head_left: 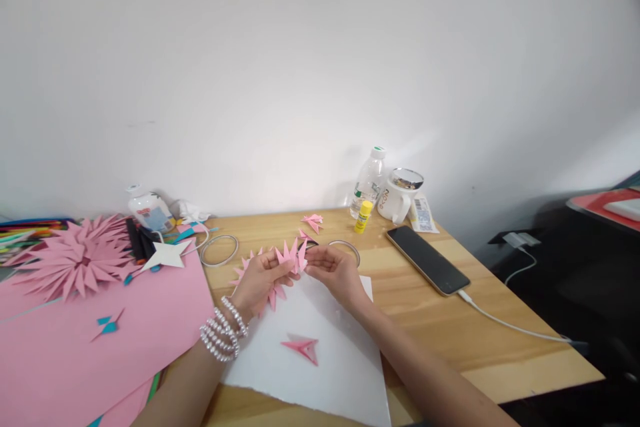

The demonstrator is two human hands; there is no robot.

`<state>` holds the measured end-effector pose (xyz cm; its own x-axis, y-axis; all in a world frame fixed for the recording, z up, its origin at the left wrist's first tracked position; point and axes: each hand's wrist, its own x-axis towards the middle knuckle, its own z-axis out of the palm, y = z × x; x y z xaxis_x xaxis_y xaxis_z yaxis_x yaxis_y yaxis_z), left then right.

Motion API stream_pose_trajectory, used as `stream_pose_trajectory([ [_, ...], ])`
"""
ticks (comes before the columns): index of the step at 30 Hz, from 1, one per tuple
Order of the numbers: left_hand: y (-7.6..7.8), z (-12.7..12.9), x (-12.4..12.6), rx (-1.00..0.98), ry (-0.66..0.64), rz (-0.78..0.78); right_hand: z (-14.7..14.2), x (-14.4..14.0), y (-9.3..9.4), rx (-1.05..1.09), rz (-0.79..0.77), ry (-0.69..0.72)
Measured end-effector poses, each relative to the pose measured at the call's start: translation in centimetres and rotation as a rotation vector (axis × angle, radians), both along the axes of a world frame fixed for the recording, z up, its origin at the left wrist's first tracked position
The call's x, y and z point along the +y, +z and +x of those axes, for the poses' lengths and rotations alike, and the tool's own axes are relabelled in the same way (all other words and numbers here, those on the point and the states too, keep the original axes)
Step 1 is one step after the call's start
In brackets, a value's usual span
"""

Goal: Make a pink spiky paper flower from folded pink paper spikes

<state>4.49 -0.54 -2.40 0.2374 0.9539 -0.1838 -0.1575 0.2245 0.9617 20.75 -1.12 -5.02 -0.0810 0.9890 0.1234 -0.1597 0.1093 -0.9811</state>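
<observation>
The spiked pink paper assembly is located above the upper part of the white sheet, between both hands. The left hand pinches it with the thumb in front. The right hand has thumb and forefinger closed on its right end. Spikes between the fingertips point upward, toward the wall; others project left and downward around the left hand. The long axis curves leftward behind that hand, where it is partly hidden. A loose folded pink piece lies below, on the sheet.
</observation>
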Motion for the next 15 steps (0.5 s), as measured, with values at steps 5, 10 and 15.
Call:
stream_pose_trajectory([
  [5,0.16,0.27,-0.08,-0.014,0.01,-0.035,-0.26,-0.21,-0.13,-0.072,0.113,-0.052],
  [10,0.35,0.35,-0.22,0.005,0.006,-0.001,-0.09,0.13,-0.06,0.008,-0.032,-0.1],
  [15,0.42,0.41,-0.39,0.028,0.008,0.003,0.02,0.48,-0.42,0.085,-0.111,-0.125],
])
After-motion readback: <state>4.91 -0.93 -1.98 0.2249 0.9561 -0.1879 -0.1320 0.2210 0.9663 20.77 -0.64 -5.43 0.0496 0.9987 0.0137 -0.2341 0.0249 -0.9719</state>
